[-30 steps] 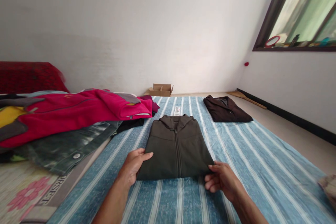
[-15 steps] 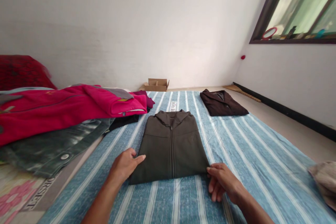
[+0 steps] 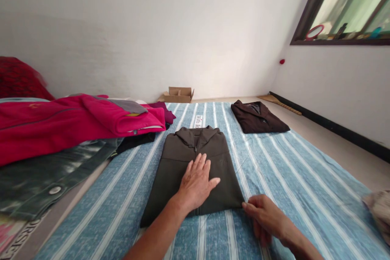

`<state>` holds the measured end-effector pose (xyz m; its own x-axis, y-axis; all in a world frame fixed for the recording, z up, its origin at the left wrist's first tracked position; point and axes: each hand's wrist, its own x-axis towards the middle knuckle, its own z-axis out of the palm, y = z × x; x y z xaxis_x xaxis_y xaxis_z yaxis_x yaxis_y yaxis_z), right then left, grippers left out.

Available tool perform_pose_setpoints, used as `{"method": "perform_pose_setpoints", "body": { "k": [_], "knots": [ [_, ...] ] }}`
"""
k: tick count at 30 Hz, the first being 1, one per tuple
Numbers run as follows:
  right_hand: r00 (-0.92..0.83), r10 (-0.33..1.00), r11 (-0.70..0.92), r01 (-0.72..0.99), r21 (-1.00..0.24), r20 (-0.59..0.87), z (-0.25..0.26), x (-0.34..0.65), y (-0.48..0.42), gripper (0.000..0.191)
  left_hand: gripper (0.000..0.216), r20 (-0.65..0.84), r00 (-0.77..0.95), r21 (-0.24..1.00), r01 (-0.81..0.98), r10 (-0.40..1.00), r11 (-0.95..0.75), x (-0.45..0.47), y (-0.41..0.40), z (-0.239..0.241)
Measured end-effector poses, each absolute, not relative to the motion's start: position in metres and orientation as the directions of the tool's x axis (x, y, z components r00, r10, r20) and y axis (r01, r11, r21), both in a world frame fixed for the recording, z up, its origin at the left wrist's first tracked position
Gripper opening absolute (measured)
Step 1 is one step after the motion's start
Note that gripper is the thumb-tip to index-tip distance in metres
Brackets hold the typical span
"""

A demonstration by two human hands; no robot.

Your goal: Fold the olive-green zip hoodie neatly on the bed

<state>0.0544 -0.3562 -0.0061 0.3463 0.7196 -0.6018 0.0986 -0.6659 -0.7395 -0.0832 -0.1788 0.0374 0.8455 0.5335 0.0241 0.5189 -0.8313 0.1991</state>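
A folded dark olive zip jacket [image 3: 183,158] lies in front of me on a blue striped sheet [image 3: 292,178]. My left hand [image 3: 196,183] rests flat on the jacket's middle, fingers stretched out and open. My right hand [image 3: 266,219] sits at the jacket's near right corner with its fingers curled; its fingertips touch the hem, and I cannot make out whether they pinch the cloth.
A second folded dark brown garment [image 3: 258,118] lies farther back on the right. A pile of clothes with a pink jacket [image 3: 70,120] and a dark green denim piece [image 3: 45,174] is on the left. A cardboard box [image 3: 178,94] stands by the wall.
My left hand has moved from the jacket's left edge onto its middle and lies flat. My right hand stays at the near right corner. The view has shifted slightly.
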Motion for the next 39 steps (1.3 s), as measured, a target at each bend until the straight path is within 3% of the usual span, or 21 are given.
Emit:
{"method": "perform_pose_setpoints", "body": {
  "k": [2,5,8,10,14,18,28,39],
  "knots": [
    [0.457,0.742,-0.63,0.225,-0.743,-0.491,0.004,0.059,-0.356,0.031,0.062,-0.004,0.853,0.189,0.513,0.522,-0.837,-0.083,-0.179,0.029],
    [0.646,0.755,-0.514,0.475,-0.714,-0.114,0.018,0.064,-0.343,0.031,0.064,0.002,0.859,0.18,0.504,0.513,-0.845,-0.086,-0.179,0.019],
    [0.568,0.787,-0.315,0.705,-0.635,0.241,0.02,0.068,-0.317,0.02,0.063,0.023,0.86,0.171,0.5,0.51,-0.849,-0.087,-0.178,0.013],
    [0.457,0.813,-0.195,0.798,-0.571,0.36,0.01,0.073,-0.299,0.02,0.062,0.043,0.861,0.166,0.494,0.507,-0.853,-0.087,-0.178,0.01],
    [0.44,0.803,-0.228,0.85,-0.476,0.401,-0.026,0.087,-0.28,0.027,0.061,0.069,0.861,0.161,0.488,0.503,-0.858,-0.087,-0.178,0.006],
    [0.469,0.784,-0.225,0.825,-0.518,0.407,-0.046,0.094,-0.283,0.03,0.059,0.134,0.861,0.161,0.469,0.49,-0.868,-0.089,-0.177,0.0],
    [0.49,0.77,-0.208,0.798,-0.566,0.408,-0.043,0.094,-0.286,0.03,0.057,0.22,0.866,0.114,0.435,0.45,-0.893,-0.091,-0.174,-0.007],
    [0.306,0.835,-0.131,0.917,-0.376,0.457,-0.038,0.089,-0.285,0.033,0.052,0.227,0.868,0.115,0.426,0.441,-0.897,-0.091,-0.173,-0.006]
  ]
}}
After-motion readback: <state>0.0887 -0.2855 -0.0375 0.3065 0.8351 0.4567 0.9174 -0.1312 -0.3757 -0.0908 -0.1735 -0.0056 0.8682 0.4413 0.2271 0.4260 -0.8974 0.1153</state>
